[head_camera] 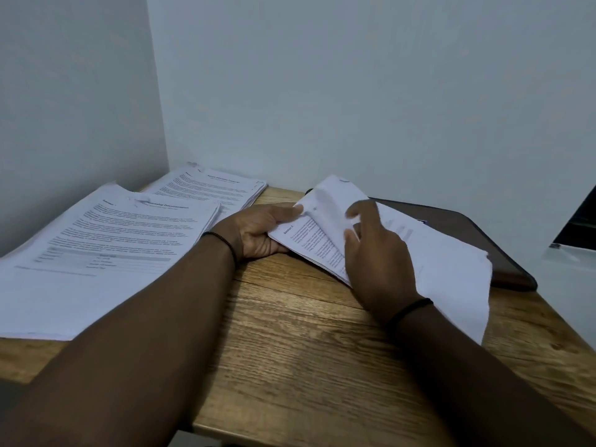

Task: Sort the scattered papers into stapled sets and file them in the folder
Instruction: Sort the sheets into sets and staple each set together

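Observation:
A set of printed papers (451, 269) lies across the middle right of the wooden table (290, 333). My left hand (258, 230) grips its near left corner, thumb on top. My right hand (377, 256) pinches the upper sheets and lifts them, so a page headed "Section 2" shows underneath. A dark brown folder (477, 230) lies flat behind and partly under the papers, against the wall. Two more stacks of printed papers sit at the left: a large front stack (96, 253) and a rear stack (219, 188) in the corner.
White walls close the table at the back and left. A white surface (567, 272) with a dark object (580, 221) on it stands at the right edge. The front stack overhangs the table's left edge.

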